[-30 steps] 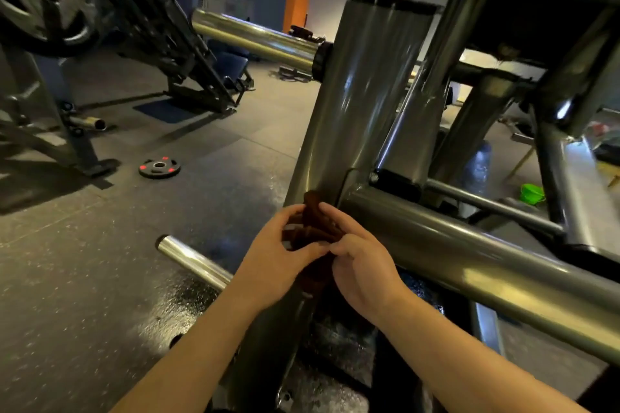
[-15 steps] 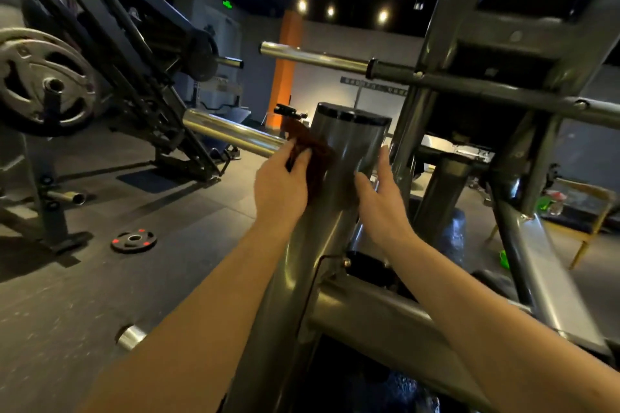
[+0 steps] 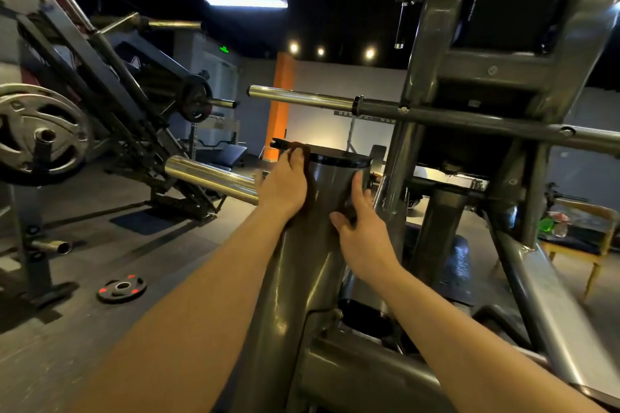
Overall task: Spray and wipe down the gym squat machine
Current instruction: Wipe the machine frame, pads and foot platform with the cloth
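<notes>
Gripping a brown cloth point(image 3: 298, 145) in the curled left hand point(image 3: 285, 186) near the top of the gray post point(image 3: 330, 184) on the squat machine point(image 3: 503, 77), laying the flat right hand point(image 3: 365, 235) on the post's other side, beside a shiny bar point(image 3: 211, 176).

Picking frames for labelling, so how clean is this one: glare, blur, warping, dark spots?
Head view: dim, ceiling strip light blown out; glare on the chrome sleeve; wide-angle bowing at the edges; yellow chair motion-smeared; cloth under the left hand mostly lost in shadow; right hand and post sharp.
</notes>
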`<state>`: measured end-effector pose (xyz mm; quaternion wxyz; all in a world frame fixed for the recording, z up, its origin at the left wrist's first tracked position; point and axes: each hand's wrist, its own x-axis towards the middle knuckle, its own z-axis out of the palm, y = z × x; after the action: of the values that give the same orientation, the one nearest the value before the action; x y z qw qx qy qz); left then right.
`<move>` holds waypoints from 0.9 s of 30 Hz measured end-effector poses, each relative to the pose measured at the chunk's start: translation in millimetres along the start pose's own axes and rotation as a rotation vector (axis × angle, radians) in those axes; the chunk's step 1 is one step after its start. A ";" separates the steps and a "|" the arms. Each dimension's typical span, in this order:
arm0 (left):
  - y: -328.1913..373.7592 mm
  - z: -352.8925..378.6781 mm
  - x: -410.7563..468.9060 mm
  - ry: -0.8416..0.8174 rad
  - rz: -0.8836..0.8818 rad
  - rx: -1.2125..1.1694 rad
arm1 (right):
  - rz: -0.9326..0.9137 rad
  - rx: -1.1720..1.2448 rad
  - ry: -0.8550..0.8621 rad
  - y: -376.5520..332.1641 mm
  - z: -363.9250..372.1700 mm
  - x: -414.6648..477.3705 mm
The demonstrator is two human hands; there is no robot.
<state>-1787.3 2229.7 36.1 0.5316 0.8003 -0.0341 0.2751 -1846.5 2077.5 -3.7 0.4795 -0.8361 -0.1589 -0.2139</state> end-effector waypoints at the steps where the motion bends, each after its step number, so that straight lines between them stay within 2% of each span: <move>1: -2.3 -1.4 6.5 -0.042 -0.019 -0.077 | 0.001 0.005 0.005 -0.4 -0.5 -0.9; 3: -12.9 1.4 1.5 -0.083 0.052 -0.160 | -0.001 0.018 0.009 -0.2 -1.5 -0.7; 6: -38.9 22.9 -49.8 0.020 0.260 0.054 | 0.004 0.075 0.005 2.5 -2.2 -1.1; 8: -47.6 31.9 -75.4 0.048 0.302 0.143 | 0.015 0.093 -0.008 3.6 -3.4 -1.1; 9: -44.1 29.0 -74.0 0.038 0.283 0.115 | 0.022 0.093 -0.015 3.4 -4.0 -1.2; 11: -28.3 19.3 -48.6 0.032 0.186 -0.020 | 0.029 0.080 -0.024 3.8 -5.4 -0.8; 13: -4.1 6.8 -16.9 -0.047 0.076 -0.156 | 0.030 0.063 -0.018 4.3 -5.1 0.0; 17: 8.0 -9.0 34.2 -0.245 -0.319 -0.461 | 0.051 0.036 0.003 4.8 -2.1 2.5; 20: 5.9 -13.1 41.6 -0.271 -0.403 -0.485 | 0.047 0.033 0.010 5.6 -1.2 3.9; 22: 5.7 -6.7 29.8 -0.199 -0.270 -0.447 | 0.052 0.038 0.010 6.3 -2.2 4.3; 25: -8.7 10.3 -3.8 -0.084 0.149 -0.287 | 0.051 0.066 0.018 6.7 -2.9 4.3; 27: -25.7 19.5 -21.8 -0.036 0.372 -0.080 | 0.032 0.073 0.023 6.8 -2.3 4.0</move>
<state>-1789.0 2218.7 -1.2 0.5024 0.7631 -0.2022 0.3526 -1840.3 2072.4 -5.7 0.5150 -0.8179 -0.1479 -0.2099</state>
